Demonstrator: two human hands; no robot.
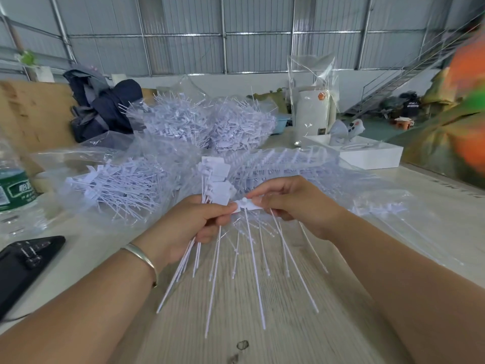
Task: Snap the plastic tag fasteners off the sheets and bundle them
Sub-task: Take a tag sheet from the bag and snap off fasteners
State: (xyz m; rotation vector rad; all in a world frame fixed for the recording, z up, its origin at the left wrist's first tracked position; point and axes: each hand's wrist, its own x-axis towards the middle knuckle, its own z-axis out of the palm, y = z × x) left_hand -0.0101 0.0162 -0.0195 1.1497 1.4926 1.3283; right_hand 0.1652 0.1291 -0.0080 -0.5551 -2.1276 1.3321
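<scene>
Two bare forearms reach in from six o'clock over a pale wood-grain table. At the frame's centre the left hand, a silver bangle on its wrist, has its fingers curled round a bundle of fasteners, whose flat white tag heads stand up toward twelve o'clock while the thin tails fan down toward six. Just to its three o'clock, the right hand pinches a single tag fastener between thumb and fingertips; the left thumb touches that tag's other end, so the piece lies between both hands.

Beyond the hands, toward twelve and one o'clock, lie the uncut sheets inside clear plastic. A loose heap of fasteners sits at ten o'clock, and a larger bagged pile at twelve.

At nine o'clock stands a water bottle with a green label, and below it, at eight, a black device. A white box rests at two o'clock.
</scene>
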